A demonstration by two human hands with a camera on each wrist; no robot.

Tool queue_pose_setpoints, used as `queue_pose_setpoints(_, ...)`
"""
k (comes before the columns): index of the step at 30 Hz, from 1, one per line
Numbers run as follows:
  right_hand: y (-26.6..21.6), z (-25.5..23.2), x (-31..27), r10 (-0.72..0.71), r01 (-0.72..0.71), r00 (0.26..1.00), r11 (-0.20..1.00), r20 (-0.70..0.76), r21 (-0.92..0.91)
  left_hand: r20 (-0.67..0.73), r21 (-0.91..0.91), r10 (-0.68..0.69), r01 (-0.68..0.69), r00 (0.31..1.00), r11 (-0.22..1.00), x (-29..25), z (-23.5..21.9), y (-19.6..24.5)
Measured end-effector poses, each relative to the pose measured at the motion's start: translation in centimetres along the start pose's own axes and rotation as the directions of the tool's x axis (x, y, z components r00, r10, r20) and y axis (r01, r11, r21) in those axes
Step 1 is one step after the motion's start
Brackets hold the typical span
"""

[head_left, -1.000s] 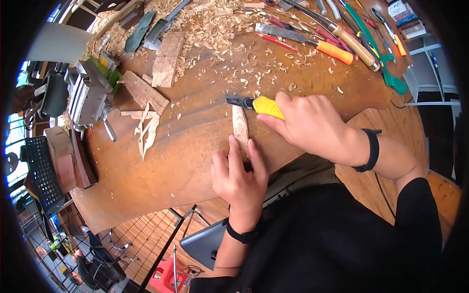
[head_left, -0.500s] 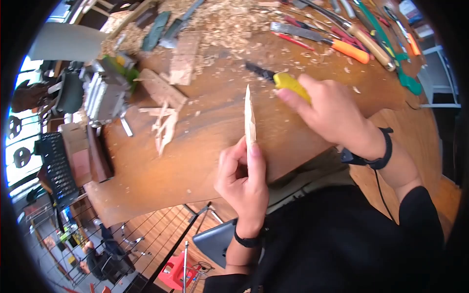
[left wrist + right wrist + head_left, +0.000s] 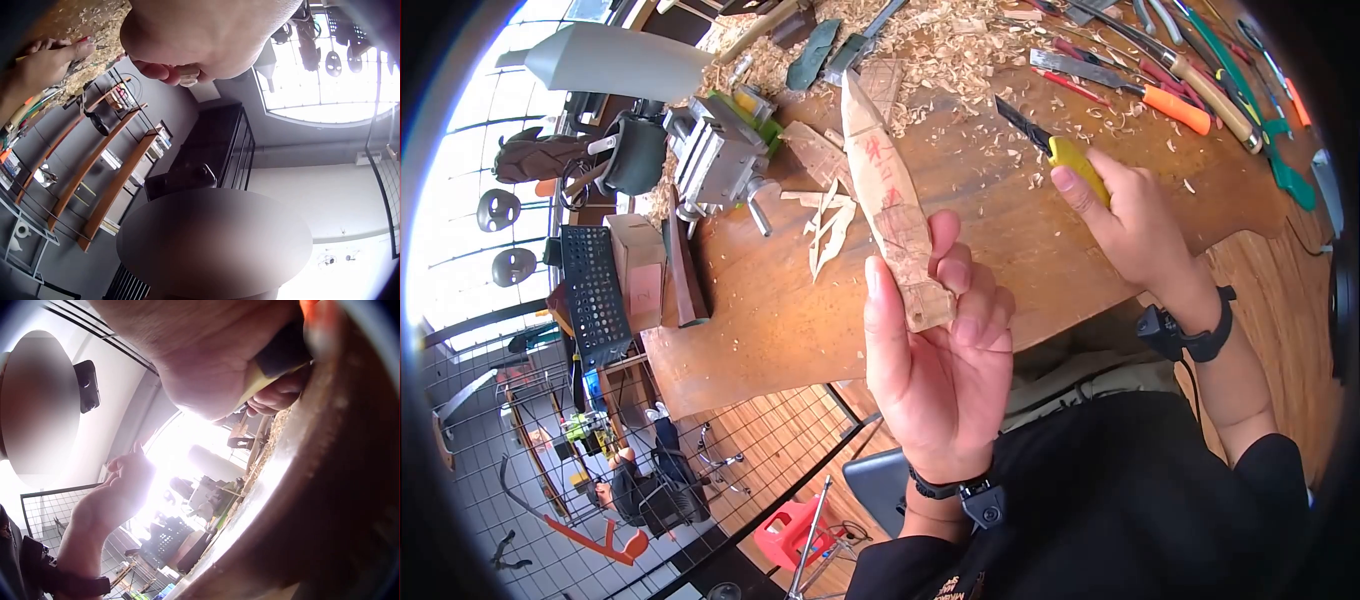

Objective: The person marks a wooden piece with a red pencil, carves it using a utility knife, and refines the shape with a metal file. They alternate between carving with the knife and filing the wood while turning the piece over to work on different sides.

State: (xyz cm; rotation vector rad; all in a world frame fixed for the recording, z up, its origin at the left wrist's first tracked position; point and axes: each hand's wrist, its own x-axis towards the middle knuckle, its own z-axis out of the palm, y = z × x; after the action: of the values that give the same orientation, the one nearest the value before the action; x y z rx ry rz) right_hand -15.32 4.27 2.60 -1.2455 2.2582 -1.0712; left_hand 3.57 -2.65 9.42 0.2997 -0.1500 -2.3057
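Note:
In the head view a knife-shaped piece of pale wood (image 3: 887, 190), pointed at its top and marked in red and dark lines, stands raised above the workbench. The left hand (image 3: 940, 370) pinches its lower end between thumb and fingers, palm turned up. The right hand (image 3: 1140, 225) grips a yellow utility knife (image 3: 1082, 172) off to the right, its dark blade pointing up and left, apart from the wood. The left wrist view shows only a small end of the wood (image 3: 189, 75) past the fingers. In the right wrist view the yellow handle (image 3: 255, 384) is partly hidden by the hand.
Wood shavings (image 3: 950, 50) cover the back of the workbench (image 3: 780, 330). A metal vise (image 3: 718, 155) stands at left beside offcuts (image 3: 832, 235). An orange-handled tool (image 3: 1175, 108) and several others lie at back right. A black perforated box (image 3: 593, 290) is at far left.
The left hand has turned palm up and lifted the wood from near the bench, its marked face now showing. The right hand has drawn the knife away from the wood.

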Motion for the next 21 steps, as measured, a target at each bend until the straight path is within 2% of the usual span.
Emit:
queue_pose_setpoints(2,0.1,0.3,0.0,-0.044,0.046,0.998,0.998,-0.047,0.032,-0.005,0.005,0.005,-0.005,1.0,1.0,-0.2,-0.1,0.0)
queue_pose_setpoints(4,0.0,0.3,0.0,-0.034,0.035,0.999,0.999,-0.037,0.017,-0.01,0.009,0.011,-0.011,1.0,1.0,-0.3,-0.1,-0.1)
queue_pose_setpoints(6,0.0,0.4,-0.1,-0.02,0.02,0.999,1.0,-0.028,-0.01,-0.154,0.234,0.188,-0.149,0.97,0.961,-0.3,-0.2,-0.5)
queue_pose_setpoints(8,0.3,0.5,-0.2,-0.043,0.041,0.997,0.998,-0.056,-0.043,-0.133,0.641,0.38,-0.213,0.915,0.738,-0.1,-0.8,-1.5)
queue_pose_setpoints(9,0.3,0.2,-0.4,-0.046,0.043,0.998,0.996,-0.043,-0.075,-0.056,0.74,0.344,-0.193,0.937,0.644,0.0,-2.4,-1.1)
queue_pose_setpoints(10,0.1,-0.2,-0.6,-0.029,0.029,1.0,0.998,0.004,-0.061,-0.074,0.713,0.341,-0.189,0.937,0.676,-0.2,-3.8,-1.2)
queue_pose_setpoints(12,0.1,-0.8,-1.3,-0.011,0.019,0.997,0.995,0.079,-0.1,-0.151,0.881,0.306,-0.013,0.94,0.474,0.0,-5.3,-2.0)
queue_pose_setpoints(14,0.2,-0.9,-2.1,-0.134,0.138,0.987,0.99,0.089,-0.032,-0.182,0.859,0.268,0.021,0.946,0.511,-0.1,-6.4,-2.5)
queue_pose_setpoints(18,0.0,-1.4,-3.0,-0.238,0.281,0.945,0.942,0.225,-0.184,-0.197,0.862,0.274,0.033,0.941,0.506,-0.2,-6.8,-2.7)
queue_pose_setpoints(20,-0.4,-2.0,-2.9,-0.263,0.358,0.903,0.898,0.339,-0.257,-0.239,0.867,0.187,0.122,0.953,0.484,0.0,-6.6,-2.6)
queue_pose_setpoints(21,-0.5,-2.0,-2.8,-0.286,0.386,0.892,0.885,0.35,-0.261,-0.266,0.876,0.182,0.159,0.947,0.455,0.0,-6.3,-2.6)
